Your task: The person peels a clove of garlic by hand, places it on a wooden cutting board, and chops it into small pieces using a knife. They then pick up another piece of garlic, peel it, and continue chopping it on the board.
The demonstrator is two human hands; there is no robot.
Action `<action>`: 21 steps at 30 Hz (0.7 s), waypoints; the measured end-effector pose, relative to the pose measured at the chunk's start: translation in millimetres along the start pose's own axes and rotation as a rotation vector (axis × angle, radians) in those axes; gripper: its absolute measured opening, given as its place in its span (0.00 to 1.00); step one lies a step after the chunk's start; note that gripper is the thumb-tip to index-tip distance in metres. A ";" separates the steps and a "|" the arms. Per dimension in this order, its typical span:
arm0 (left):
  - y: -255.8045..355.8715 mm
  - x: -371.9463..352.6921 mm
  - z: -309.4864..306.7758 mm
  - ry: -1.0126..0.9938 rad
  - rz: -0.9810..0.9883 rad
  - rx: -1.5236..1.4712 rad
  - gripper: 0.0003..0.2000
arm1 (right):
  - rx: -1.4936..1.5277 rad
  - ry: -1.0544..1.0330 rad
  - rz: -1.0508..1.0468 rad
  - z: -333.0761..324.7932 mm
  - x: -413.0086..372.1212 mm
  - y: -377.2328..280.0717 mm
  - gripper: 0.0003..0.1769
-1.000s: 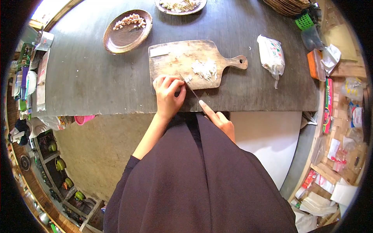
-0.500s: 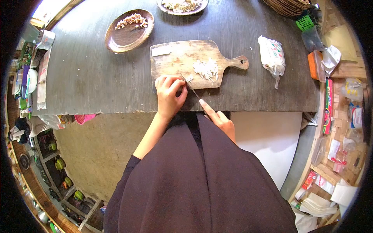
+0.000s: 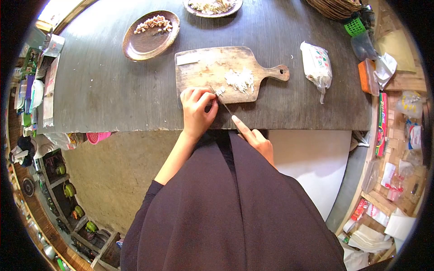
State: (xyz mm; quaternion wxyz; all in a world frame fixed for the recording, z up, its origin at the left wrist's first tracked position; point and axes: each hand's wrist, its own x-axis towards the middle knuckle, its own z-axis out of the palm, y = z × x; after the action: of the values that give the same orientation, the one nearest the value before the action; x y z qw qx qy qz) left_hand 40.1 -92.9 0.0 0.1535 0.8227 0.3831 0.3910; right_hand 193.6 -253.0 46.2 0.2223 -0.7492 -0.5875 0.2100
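Left hand: in the head view, the left hand (image 3: pixel 197 109) lies bent over the near edge of the chopping board; its fingertips curl beside the blade, and I cannot tell whether they pinch anything.
Right hand: the right hand (image 3: pixel 256 139) is closed around the handle of the knife (image 3: pixel 228 109), index finger stretched along its top.
Knife: slanting up and left across the board's near edge, its tip next to the left fingers.
Chopping board: the wooden chopping board (image 3: pixel 199 76) lies flat on the dark table (image 3: pixel 104 99), handle to the right.
White pieces: 1 larger heap of white pieces (image 3: pixel 239 81) near the board's handle end, 1 small cluster beside the blade.
Plates: 2 beyond the board, a brown plate (image 3: pixel 147 47) with pinkish bits and another plate (image 3: pixel 212 15) with pale bits.
Bag: a white plastic bag (image 3: pixel 316 65) right of the board's handle.
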 end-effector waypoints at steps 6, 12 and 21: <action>-0.3 -0.2 0.9 0.001 -0.014 -0.018 0.09 | -0.037 0.006 -0.006 -2.3 -1.8 -2.0 0.31; -1.0 0.0 1.3 0.007 -0.004 -0.014 0.10 | -0.051 0.010 -0.096 9.0 6.3 7.8 0.32; 0.0 -0.6 2.0 0.028 -0.014 -0.018 0.10 | 0.003 -0.028 0.003 -7.1 0.8 -7.4 0.30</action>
State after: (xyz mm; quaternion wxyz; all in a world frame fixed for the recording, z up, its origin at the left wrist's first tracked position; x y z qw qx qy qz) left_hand 41.3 -93.3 -1.7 0.1584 0.8131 0.3874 0.4046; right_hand 192.0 -251.2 56.2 0.2148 -0.7467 -0.5892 0.2216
